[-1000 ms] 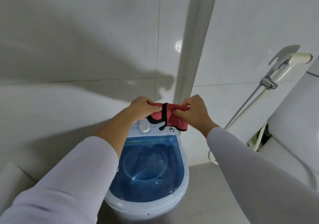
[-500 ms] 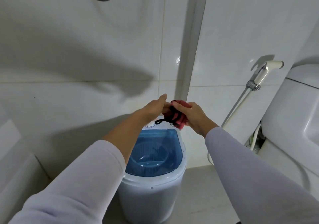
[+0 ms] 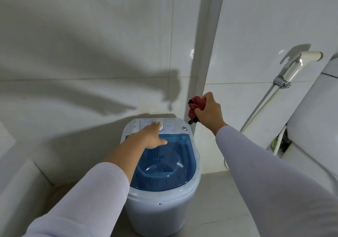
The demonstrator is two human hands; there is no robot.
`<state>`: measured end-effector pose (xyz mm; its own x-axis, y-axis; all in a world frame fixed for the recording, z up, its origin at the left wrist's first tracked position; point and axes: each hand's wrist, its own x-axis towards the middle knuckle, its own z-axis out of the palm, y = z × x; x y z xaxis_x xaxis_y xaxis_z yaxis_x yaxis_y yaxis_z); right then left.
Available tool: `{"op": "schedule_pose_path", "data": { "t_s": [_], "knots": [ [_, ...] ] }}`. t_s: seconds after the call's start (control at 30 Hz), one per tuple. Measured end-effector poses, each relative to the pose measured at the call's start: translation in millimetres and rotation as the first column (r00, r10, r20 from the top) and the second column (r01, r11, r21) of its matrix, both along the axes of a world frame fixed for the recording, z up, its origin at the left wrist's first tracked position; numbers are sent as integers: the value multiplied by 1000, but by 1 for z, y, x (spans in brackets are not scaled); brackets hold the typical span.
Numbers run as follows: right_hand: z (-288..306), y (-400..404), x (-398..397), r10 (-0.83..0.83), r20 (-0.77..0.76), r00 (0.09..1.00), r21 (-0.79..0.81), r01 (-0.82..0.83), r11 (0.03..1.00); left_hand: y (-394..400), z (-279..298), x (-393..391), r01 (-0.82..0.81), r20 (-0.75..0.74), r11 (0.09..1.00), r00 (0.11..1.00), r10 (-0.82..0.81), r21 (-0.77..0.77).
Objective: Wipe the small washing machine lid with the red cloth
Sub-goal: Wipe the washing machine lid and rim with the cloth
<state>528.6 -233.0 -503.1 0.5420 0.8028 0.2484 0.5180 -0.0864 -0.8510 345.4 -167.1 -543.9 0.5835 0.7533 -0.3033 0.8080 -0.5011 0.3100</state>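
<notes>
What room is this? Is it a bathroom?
Most likely a bathroom. The walls are glossy white tile, a spray hose hangs on the wall beside what looks like a toilet tank, and a small washing machine stands on the floor.

Even, fairly bright light from behind/above the camera. Long soft arm shadows across the wall tiles (image 3: 91, 63). Small glare spot on the corner trim (image 3: 192, 53). Wide-angle bends the edges; sleeves (image 3: 283, 191) near the lens look soft.
</notes>
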Motion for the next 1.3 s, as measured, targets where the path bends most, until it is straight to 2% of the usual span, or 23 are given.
{"op": "schedule_pose_path", "data": {
  "t_s": [0.07,0.23,0.5,0.7,0.83,1.0,1.3],
  "knots": [
    [-12,17,4,21,146,989,-77,-10,997,9,-10,3,9,-47,1000,999,-9,-3],
    [-43,54,11,97,343,934,-224,-19,974,22,-23,10,31,-152,1000,988,-30,5],
    [-77,87,20,211,246,946,-400,-99,911,25,-32,18,46,-225,995,974,-25,88],
    [-81,89,14,287,297,911,-482,-117,869,26,-34,18,40,-235,994,972,-16,99],
    [-81,81,11,327,384,863,-500,-103,860,25,-33,20,35,-252,994,968,-8,104],
    [-81,67,9,416,524,743,-531,-98,842,23,-30,24,35,-300,994,954,-1,106],
    [-84,41,22,551,548,630,-577,-193,794,21,-27,27,28,-331,992,944,14,121]
  ]
}}
